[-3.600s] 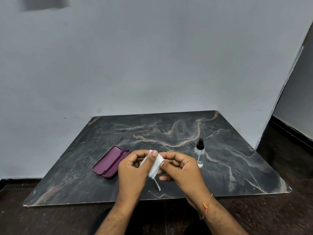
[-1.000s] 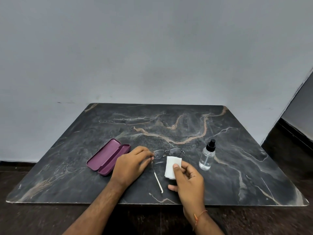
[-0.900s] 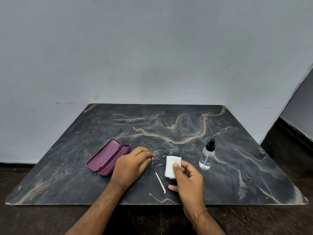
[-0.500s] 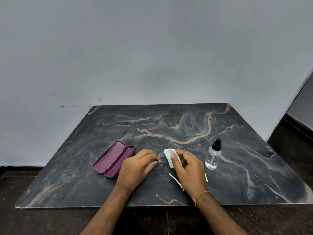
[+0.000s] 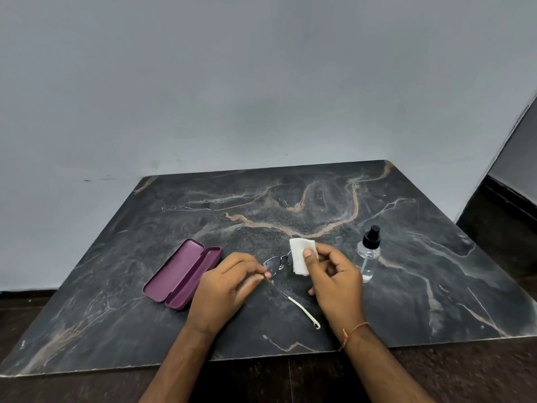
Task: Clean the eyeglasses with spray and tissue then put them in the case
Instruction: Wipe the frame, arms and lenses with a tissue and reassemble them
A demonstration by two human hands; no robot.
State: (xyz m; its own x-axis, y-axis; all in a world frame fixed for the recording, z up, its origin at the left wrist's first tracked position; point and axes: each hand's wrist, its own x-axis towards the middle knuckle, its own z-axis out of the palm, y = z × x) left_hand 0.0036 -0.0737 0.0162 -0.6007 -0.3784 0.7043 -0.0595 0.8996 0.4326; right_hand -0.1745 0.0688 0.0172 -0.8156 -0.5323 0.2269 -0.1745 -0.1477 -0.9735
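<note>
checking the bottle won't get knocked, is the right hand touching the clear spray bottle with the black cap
Cannot tell. In the head view the right hand overlaps the lower edge of the clear spray bottle with the black cap, with no gap or contact plainly visible.

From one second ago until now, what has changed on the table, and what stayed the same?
The right hand carried the tissue from beside the eyeglasses up onto one lens. The left hand still pinches the frame at the hinge. The open case and spray bottle stayed where they were.

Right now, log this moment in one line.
left hand: pinches eyeglasses | right hand: holds tissue on lens | case: open
</note>
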